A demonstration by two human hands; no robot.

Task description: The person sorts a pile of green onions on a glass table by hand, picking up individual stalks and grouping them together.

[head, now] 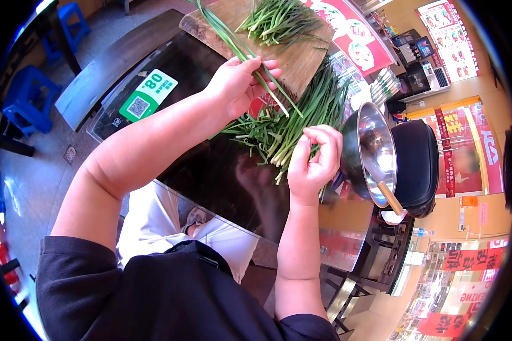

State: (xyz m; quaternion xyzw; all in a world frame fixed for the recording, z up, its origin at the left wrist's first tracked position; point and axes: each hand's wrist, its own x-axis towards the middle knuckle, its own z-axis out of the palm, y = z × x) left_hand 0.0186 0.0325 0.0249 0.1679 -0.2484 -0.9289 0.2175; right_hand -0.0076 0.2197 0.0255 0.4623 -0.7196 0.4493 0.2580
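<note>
My left hand (244, 83) holds a few long green stalks, likely garlic chives (274, 97), pinched between thumb and fingers. Their leaves run up over the wooden cutting board (301, 64), and the pale ends point down toward me. On that board rests a bunch of trimmed chives (277, 21). A larger heap of chives (313, 113) lies on the glossy black tabletop (209, 170), with loose scraps (259, 130) at its left. Just over the heap's pale ends, my right hand (316, 160) is curled, thumb against fingertips, and nothing shows in it.
Right of my right hand stands a metal bowl (355, 149) holding a wooden-handled utensil (389, 197). Beside it is a black padded object (416, 164). A green-and-white card (149, 96) bearing a printed code lies at left. Blue plastic stools (32, 100) stand on the floor beyond a bench (111, 64).
</note>
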